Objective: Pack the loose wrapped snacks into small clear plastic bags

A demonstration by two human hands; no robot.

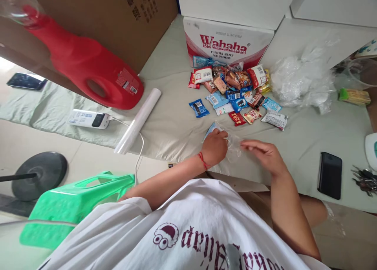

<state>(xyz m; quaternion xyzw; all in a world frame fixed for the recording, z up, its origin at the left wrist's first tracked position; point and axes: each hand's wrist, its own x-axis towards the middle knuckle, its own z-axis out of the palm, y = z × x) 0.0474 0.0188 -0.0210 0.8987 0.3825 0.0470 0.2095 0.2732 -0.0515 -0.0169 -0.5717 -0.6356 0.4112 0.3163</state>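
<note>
My left hand (215, 147), a red string around its wrist, is closed on a thin clear plastic bag (234, 145). A light blue snack packet (211, 129) shows at its knuckles; whether it lies inside the bag or behind it I cannot tell. On the bag's other side is my right hand (266, 157), fingers stretched out and nothing visible in them. Its fingertips are close to the bag's edge. Just beyond both hands lies a pile of small wrapped snacks (234, 94), among them a dark blue packet (198, 108) and a silver-white packet (275, 119).
Behind the snacks stands a Wahaha carton (226, 42), with crumpled clear bags (300, 83) to its right. A phone (330, 175) and keys (365, 179) lie at right. Leftward are a plastic roll (138, 120), a cabled power bank (88, 118), a red bottle (97, 71) and a green stool (67, 207).
</note>
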